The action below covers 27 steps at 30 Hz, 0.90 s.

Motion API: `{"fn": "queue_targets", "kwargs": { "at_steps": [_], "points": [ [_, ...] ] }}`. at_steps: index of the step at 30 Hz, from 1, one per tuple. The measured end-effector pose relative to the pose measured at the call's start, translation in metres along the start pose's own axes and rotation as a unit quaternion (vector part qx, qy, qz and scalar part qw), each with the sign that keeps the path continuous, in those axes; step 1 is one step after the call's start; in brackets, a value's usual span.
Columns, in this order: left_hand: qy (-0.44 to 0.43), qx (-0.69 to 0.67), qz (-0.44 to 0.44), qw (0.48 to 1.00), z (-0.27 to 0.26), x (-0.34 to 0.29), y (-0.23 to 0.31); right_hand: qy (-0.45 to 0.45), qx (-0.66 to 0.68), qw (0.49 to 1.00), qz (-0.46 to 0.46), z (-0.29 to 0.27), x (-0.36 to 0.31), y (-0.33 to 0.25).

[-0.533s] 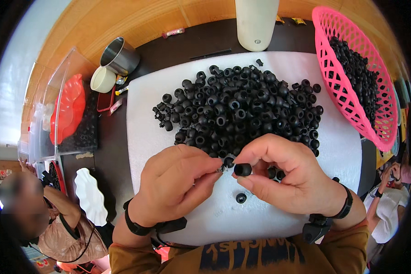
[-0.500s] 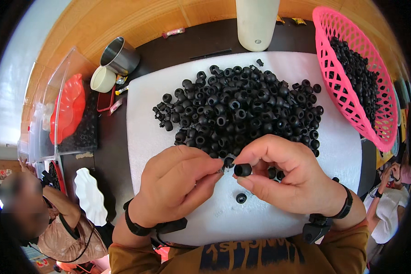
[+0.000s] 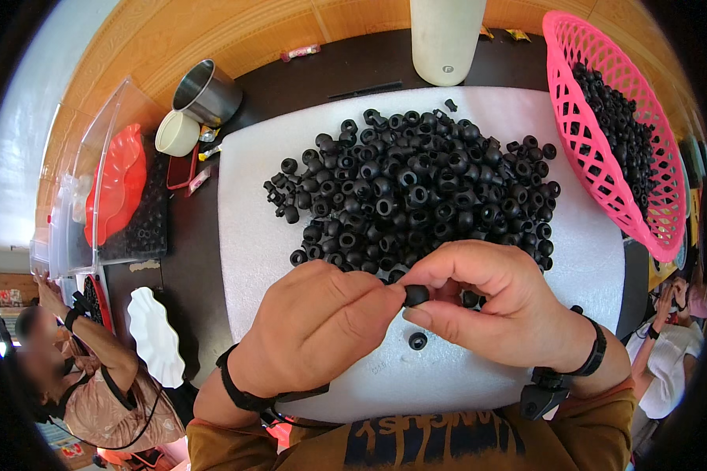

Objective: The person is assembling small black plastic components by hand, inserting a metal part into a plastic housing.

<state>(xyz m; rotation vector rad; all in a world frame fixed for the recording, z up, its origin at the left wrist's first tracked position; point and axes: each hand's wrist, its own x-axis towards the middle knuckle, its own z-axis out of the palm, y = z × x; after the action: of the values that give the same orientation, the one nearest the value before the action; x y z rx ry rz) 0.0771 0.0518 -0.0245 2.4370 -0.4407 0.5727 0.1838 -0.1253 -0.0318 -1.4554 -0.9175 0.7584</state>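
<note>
Both hands meet near the white foam surface [image 3: 291,235] — the right hand [image 3: 495,310] pinches one small black rubber ring [image 3: 415,295], its grip closed on it. The left hand [image 3: 322,330] touches that ring, fingers curled shut. One loose ring [image 3: 418,341] lies just nearer; the far heap [image 3: 416,188] is too many to count.

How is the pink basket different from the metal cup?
The pink basket is a wide, shallow mesh with holes; the metal cup is small, round and solid-walled. The basket holds black rings; the cup looks empty. The basket lies at the right, the cup at the left. Both sit beside the white mat.
</note>
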Motion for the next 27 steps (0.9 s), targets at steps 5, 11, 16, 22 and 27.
{"fn": "queue_targets", "kwargs": {
  "at_steps": [5,11,16,22,27],
  "points": [
    [0.027,-0.031,-0.021,0.999,0.002,0.001,0.001,-0.004,0.112,0.992,0.050,0.001,-0.003,0.000],
    [0.040,-0.055,-0.043,0.997,0.000,0.002,0.004,-0.037,0.257,0.959,0.111,-0.001,-0.004,-0.003],
    [0.038,-0.064,-0.039,0.996,0.001,-0.003,0.007,-0.049,0.303,0.942,0.138,-0.003,-0.003,-0.007],
    [0.065,-0.072,-0.026,0.995,0.002,-0.002,0.007,-0.039,0.338,0.924,0.173,-0.004,-0.001,-0.007],
    [0.066,-0.076,-0.045,0.994,0.004,-0.003,0.006,-0.052,0.292,0.938,0.179,-0.007,0.002,-0.009]
  ]
}}
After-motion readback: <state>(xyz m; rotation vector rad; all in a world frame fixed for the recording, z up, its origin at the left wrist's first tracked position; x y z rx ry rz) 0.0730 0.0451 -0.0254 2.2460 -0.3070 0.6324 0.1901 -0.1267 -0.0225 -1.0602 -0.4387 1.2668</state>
